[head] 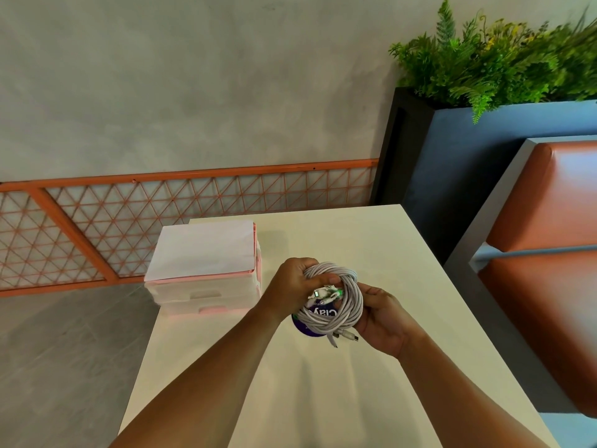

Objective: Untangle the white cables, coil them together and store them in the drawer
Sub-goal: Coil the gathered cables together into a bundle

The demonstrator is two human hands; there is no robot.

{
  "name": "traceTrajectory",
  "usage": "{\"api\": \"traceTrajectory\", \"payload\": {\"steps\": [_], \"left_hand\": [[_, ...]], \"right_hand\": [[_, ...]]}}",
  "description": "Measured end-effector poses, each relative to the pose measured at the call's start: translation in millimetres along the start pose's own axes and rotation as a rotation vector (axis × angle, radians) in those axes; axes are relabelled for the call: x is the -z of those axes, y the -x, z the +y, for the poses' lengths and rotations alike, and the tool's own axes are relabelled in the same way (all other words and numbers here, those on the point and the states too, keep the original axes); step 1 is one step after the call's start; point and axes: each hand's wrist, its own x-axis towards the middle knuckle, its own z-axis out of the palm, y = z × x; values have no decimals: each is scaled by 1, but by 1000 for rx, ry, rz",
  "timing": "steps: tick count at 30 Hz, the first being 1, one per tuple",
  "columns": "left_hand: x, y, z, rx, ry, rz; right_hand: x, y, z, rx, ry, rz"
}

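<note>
White cables (350, 302), wound into one round coil, sit between your two hands above the table (355, 399). Your left hand (292, 282) grips the coil's upper left, fingers curled over the loops and thumb lying across them. Your right hand (382, 316) holds the coil's right side, fingers wrapped behind the strands. Both hands are closed on the coil.

Green-lit plugs (326, 292) bunch in the coil's centre, just beside your left thumb. Two loose connector ends (347, 337) stick out at the bottom, near your right palm.

A purple round item (305, 327) with white "Clay" lettering shows through and below the coil. Can't tell if the cables touch it.

Left of your hands, on the table's far left corner, stands a pink-and-white drawer unit (206, 273) with a flat white top. Its drawers look pushed in; the fronts are pale and cloudy, contents can't be made out.

Beyond: orange lattice railing (129, 221) on a grey wall, a dark planter (420, 156) full of green ferns (500, 59), and a brown padded bench (549, 253) on the right.
</note>
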Motion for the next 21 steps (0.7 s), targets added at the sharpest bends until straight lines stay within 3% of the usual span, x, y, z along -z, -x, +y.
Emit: {"api": "traceTrajectory", "payload": {"steps": [6,14,21], "left_hand": [[1,-1,-1,74,16,3],[13,6,2,163,186,-303],[18,0,8,129,-42,-188]], "right_hand": [[-10,-1,-7,54,-6,40],[-16,1,-9,132,-64,48],[-7,0,-7,22,34,118]]}}
